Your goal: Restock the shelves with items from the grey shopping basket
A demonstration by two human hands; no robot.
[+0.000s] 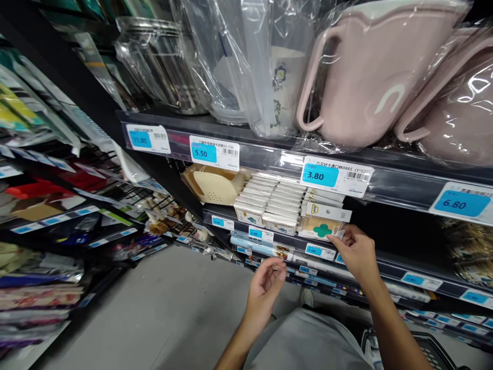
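Observation:
My right hand (357, 249) pinches the lower right corner of a flat packet (322, 226) between thumb and fingers. The packet is white and tan, with a green four-leaf clover and a hang hole at its top. It stands at the front of a shelf, before more packets (325, 196) of the same look. My left hand (265, 282) hangs lower and to the left, fingers loosely curled, with nothing seen in it. Beside the packet are tight rows of small white boxes (252, 203), whose contents I cannot make out.
A shelf edge (269, 156) with price tags runs above my hands. Over it stand pink cups (370, 77) in clear wrap and a shiny metal canister (164, 67). A cream plastic container (215, 182) sits left of the boxes. A black basket (431, 349) is at lower right.

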